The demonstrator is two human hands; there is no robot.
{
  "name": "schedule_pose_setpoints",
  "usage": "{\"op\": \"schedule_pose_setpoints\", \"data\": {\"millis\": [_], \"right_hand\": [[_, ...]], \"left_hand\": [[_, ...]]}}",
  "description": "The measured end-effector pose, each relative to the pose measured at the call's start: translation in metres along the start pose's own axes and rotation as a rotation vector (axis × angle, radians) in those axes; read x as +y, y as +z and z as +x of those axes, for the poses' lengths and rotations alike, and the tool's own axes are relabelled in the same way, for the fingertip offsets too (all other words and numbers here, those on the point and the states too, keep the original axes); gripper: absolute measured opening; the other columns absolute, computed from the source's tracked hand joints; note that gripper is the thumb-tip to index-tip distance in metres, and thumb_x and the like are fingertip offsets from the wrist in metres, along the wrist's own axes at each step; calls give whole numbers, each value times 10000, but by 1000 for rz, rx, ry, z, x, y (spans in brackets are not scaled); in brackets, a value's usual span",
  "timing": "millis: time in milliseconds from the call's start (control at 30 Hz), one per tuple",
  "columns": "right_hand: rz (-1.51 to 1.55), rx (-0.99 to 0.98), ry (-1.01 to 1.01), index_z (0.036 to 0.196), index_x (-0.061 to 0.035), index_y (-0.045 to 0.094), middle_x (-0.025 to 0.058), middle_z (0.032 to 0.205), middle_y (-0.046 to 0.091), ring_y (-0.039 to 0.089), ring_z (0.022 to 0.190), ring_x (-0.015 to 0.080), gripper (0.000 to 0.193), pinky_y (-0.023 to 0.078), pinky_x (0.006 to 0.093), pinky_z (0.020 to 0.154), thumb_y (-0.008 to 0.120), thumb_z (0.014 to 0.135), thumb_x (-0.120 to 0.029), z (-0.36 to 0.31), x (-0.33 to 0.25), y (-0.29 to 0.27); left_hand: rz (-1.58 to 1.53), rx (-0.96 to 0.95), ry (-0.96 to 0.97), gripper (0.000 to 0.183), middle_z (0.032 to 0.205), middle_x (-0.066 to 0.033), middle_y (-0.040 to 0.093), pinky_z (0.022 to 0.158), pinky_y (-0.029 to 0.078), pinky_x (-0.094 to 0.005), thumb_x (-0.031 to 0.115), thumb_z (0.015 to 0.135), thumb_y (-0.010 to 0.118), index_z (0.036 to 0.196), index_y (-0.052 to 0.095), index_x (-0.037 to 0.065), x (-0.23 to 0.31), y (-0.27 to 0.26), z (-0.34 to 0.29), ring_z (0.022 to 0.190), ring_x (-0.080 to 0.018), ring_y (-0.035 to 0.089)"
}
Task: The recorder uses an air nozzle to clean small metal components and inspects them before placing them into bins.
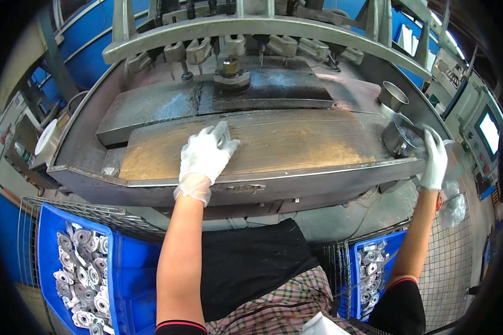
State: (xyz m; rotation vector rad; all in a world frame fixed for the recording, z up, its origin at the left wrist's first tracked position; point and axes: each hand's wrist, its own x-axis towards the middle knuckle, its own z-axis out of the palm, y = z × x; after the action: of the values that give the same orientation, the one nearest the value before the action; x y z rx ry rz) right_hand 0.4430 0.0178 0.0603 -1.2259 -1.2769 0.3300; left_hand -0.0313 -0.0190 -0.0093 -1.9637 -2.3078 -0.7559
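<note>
My left hand [204, 156], in a white glove, rests over the wooden board in front of the machine. Its fingers are closed round a small grey metal part [222, 133], mostly covered by the glove. My right hand [435, 157], also gloved in white, is at the right edge of the machine's tray, beside a metal pot [398, 139]. Its fingers are bent round a dark, blurred thing that reaches over the pot; what it is I cannot make out. The wooden board [296, 142] lies between my hands.
A fixture block [232, 81] stands on dark steel plates under a row of drill heads [198, 51]. Behind the pot is a metal cup [393, 96]. Blue bins [114, 268] of cast metal parts flank me. A control panel [486, 131] stands at the right.
</note>
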Motion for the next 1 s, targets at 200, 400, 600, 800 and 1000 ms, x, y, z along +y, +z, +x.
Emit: {"op": "schedule_pose_setpoints", "data": {"millis": [200,400,600,800,1000], "right_hand": [[399,-229,176,1230,-35,549,127,917,672,586,645,99,397,436,208,551,580,936,-300,44,12,147],[646,-254,302,1227,-74,518,108,975,684,604,681,152,372,442,263,585,562,939,-306,80,10,246],[624,-270,287,1190,-69,550,114,953,683,610,658,180,330,453,291,577,563,938,-281,94,-4,278],[653,-199,198,1206,-57,551,121,975,670,616,633,175,360,446,271,533,588,929,-283,66,-11,252],[596,-210,128,1217,-48,550,114,932,684,620,645,158,391,466,254,557,600,917,-293,50,-33,263]], "left_hand": [[-2,-9,5,563,1273,-123,578,977,436,-440,462,846,602,1314,546,154,2,0,2,1140,-351,545],[-35,-23,-2,559,1270,-114,582,984,429,-435,452,845,607,1309,549,146,8,-2,3,1141,-345,541],[-41,-51,-15,555,1274,-112,579,983,425,-436,450,847,604,1306,548,142,7,-5,3,1139,-341,543],[-27,-18,-11,558,1262,-109,585,977,425,-438,446,845,602,1310,544,144,3,-1,3,1137,-333,544],[-16,-56,-23,563,1270,-107,581,977,421,-442,447,842,604,1312,543,143,6,-8,2,1142,-329,541]]}}
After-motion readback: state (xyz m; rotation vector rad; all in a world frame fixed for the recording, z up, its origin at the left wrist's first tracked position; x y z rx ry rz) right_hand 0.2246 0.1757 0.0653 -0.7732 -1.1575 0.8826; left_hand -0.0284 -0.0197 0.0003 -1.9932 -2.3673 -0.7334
